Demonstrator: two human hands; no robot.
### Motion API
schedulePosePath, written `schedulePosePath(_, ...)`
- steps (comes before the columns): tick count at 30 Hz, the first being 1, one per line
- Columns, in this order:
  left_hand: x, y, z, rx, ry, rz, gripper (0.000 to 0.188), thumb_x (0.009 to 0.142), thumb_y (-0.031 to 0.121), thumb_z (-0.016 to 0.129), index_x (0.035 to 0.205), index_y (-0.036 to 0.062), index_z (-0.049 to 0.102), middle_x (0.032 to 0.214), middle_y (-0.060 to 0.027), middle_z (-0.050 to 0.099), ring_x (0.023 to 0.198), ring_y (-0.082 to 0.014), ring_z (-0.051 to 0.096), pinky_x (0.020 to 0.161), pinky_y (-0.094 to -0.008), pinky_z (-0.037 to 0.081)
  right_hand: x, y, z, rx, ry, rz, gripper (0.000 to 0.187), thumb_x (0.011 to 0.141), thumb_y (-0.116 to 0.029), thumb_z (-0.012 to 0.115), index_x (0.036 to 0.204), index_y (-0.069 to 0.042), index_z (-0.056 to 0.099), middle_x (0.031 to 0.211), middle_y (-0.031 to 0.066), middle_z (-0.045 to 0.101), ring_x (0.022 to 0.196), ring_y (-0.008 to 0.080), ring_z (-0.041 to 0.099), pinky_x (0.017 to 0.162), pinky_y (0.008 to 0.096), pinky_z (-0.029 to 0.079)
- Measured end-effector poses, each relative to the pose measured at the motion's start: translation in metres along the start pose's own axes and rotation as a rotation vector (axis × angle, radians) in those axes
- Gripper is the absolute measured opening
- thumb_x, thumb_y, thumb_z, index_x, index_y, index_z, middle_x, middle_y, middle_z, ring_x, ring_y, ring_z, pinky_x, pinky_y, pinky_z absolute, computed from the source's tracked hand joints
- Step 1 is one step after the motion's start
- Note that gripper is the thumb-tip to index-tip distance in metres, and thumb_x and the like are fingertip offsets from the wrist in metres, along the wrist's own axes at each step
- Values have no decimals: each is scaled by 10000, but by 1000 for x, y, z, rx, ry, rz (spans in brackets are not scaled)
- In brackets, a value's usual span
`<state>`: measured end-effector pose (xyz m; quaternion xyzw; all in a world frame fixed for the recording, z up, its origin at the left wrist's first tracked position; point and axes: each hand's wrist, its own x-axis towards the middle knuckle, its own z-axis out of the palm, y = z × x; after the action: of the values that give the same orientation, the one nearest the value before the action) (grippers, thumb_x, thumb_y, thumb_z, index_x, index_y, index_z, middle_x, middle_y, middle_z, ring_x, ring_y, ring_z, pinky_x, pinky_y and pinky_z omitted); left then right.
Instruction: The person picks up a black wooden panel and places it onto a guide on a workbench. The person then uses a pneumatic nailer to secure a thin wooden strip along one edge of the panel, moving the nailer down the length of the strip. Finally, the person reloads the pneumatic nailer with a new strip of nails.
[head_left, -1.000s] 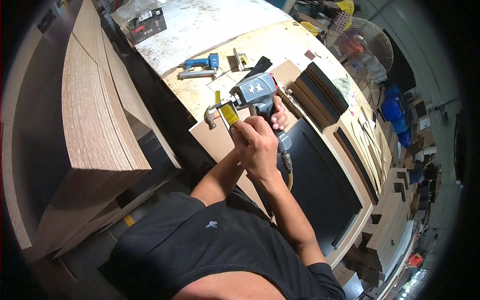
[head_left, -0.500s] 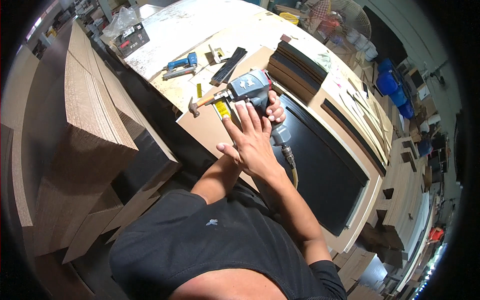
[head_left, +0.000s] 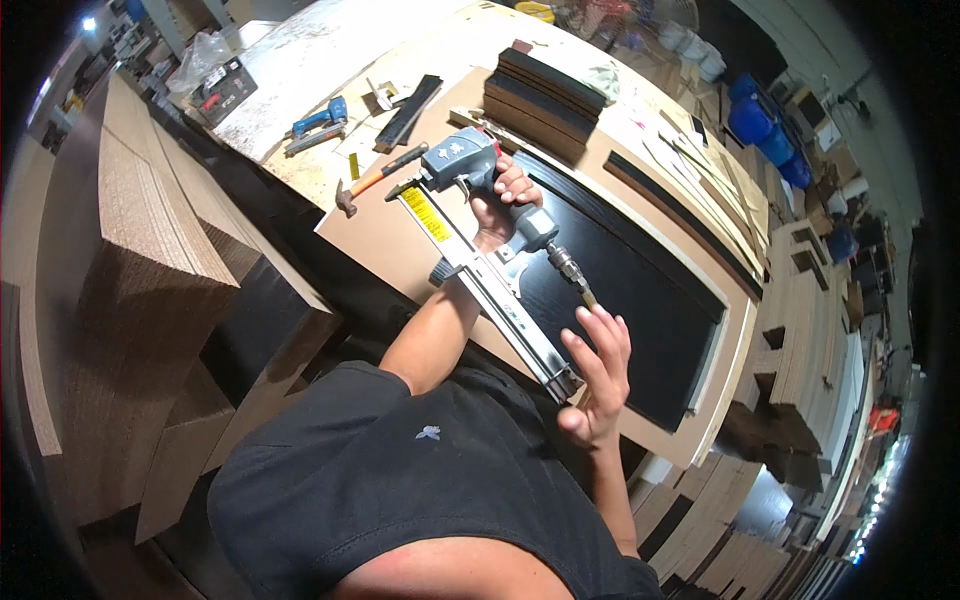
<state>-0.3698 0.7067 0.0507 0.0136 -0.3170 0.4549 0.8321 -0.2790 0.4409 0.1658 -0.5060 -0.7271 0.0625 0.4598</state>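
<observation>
My left hand [head_left: 515, 184] is closed round the handle of a grey pneumatic nail gun [head_left: 458, 160], held above the workbench. Its long silver magazine [head_left: 490, 300] slants toward my body and carries a yellow label. An air hose coupling [head_left: 567, 268] sticks out from the base of the handle. My right hand [head_left: 602, 372] is open, fingers spread, near the hose and the magazine's lower end; whether a finger touches the hose I cannot tell. A claw hammer [head_left: 378, 180] lies just beyond the gun's nose. Beneath the gun lies a framed black panel [head_left: 640, 320].
A blue staple gun [head_left: 322, 122], a black strip [head_left: 410, 112] and a stack of dark boards [head_left: 540, 105] lie on the bench [head_left: 300, 75]. One long dark strip [head_left: 680, 222] rests beside the panel. Tall board stacks [head_left: 150, 300] stand at my left, more boards [head_left: 800, 340] at right.
My right hand has left the gun's top and moved down and right, toward the magazine's end. The gun has turned, exposing its magazine; my left hand still grips it. The view has shifted slightly.
</observation>
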Motion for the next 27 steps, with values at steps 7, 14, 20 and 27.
schedulePosePath(7,43,-62,29,-85,-259,-88,118,986,202,534,918,105,546,628,45,522,554,-80,547,638,-250,439,-14,-1,-4,-230,-95,-125,759,868,-703,494,1104,-1,664,1168,161,648,1180,344,570,1123,541,240)
schedulePosePath(14,87,-100,66,-63,-474,-147,200,972,295,596,963,96,577,647,31,559,586,-96,594,650,-274,476,-37,12,-29,-120,84,-193,685,912,-591,556,1008,81,643,1006,237,672,835,345,662,725,414,532)
schedulePosePath(20,83,-109,52,-27,-437,-149,168,970,268,592,963,101,579,638,49,520,567,-82,561,658,-272,467,-19,9,-21,-218,390,-179,895,894,-781,334,1192,19,602,1163,230,649,1164,370,580,1041,547,367)
schedulePosePath(27,22,-141,-15,379,-284,-308,721,833,740,529,1037,48,520,687,6,506,606,-129,538,582,-271,440,-3,53,36,-364,259,128,909,889,-780,341,1239,24,580,1291,217,575,1259,374,509,1139,546,183)
